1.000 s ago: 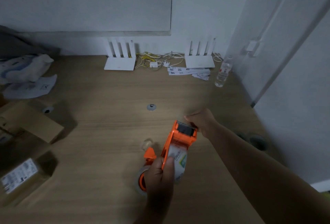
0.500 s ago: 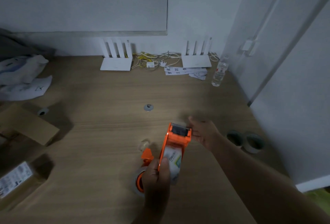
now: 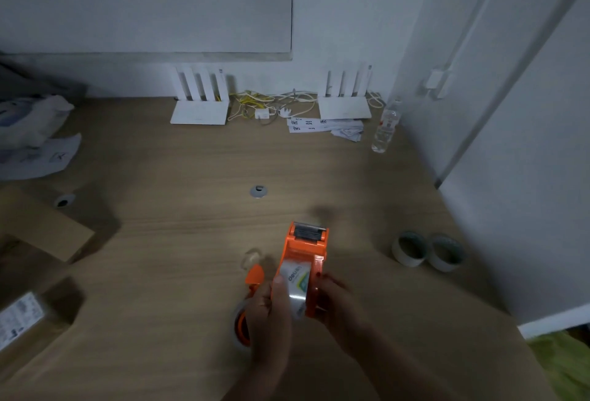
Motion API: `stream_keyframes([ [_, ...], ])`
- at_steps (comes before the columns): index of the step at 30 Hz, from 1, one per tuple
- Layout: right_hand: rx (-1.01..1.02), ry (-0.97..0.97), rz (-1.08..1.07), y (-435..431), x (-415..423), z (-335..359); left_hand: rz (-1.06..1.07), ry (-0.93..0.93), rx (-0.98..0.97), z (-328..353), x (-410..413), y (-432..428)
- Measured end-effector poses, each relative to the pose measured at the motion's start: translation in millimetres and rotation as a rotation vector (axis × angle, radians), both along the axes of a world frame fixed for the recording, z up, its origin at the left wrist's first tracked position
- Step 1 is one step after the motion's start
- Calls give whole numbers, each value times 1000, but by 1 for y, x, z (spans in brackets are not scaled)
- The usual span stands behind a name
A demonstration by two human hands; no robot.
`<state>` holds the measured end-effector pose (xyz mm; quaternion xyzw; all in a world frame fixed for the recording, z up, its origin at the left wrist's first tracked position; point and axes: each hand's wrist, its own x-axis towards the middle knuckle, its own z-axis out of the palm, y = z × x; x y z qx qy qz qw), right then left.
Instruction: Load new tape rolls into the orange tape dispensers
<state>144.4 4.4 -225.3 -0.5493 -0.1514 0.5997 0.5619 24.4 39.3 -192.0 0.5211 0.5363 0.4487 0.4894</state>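
orange tape dispenser (image 3: 306, 260) | gripped by left hand (image 3: 271, 314) & right hand (image 3: 335, 301); above table (image 3: 159, 209)

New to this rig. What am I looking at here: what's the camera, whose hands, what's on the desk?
There is no robot. A camera worn on a person's head looks down at their two bare hands over a wooden desk. The left hand and right hand together hold an orange tape dispenser with a tape roll in it. A second orange dispenser lies on the desk beside the left hand. Two spare tape rolls stand to the right. Two white routers, cables and a water bottle are at the back, and cardboard boxes on the left.
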Motion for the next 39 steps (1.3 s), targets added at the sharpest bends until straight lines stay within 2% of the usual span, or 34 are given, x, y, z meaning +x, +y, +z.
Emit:
stream_keyframes([
  [3,83,-147,-37,-1,-3,-4,-9,64,-20,-8,0,0],
  [7,54,-374,-153,2,0,-8,-37,131,-57,-33,1,5],
  [12,-152,-717,-128,-5,15,-41,-155,345,-185,-68,-2,13],
  [16,-300,-860,-89,-12,22,-53,-272,354,-328,-73,0,9],
  [22,-417,-974,-43,-19,28,-60,-445,525,-244,-83,8,1],
  [31,-540,-1086,100,-27,28,-72,-596,669,-281,-102,10,-4],
  [39,-552,-1103,111,-26,27,-80,-550,568,-185,-120,7,-11],
])
